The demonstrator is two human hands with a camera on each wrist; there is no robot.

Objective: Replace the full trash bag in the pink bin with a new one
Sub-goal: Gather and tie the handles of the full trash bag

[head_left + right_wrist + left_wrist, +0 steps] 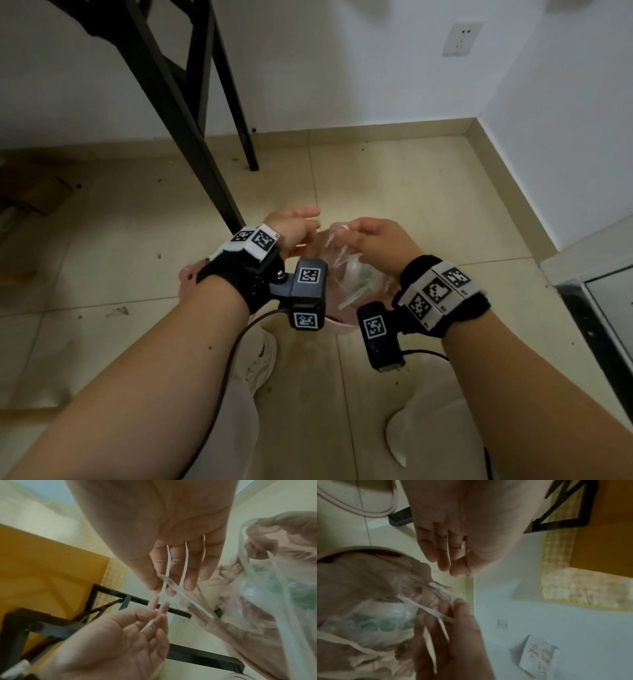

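The pink bin stands on the tiled floor below my wrists, mostly hidden by them. A full, clear trash bag with greenish waste inside sits in it. My right hand pinches a gathered strip of the bag's top edge above the bin. In the right wrist view the right hand holds that translucent strip between thumb and fingers, with the bag hanging to its right. My left hand hovers just left of the right hand. In the left wrist view the left hand has fairly straight fingers and holds nothing visible.
Black table legs rise just behind and left of the bin. A cardboard box lies at far left. A wall socket sits on the back wall. A raised dark threshold runs along the right. My shoe is beside the bin.
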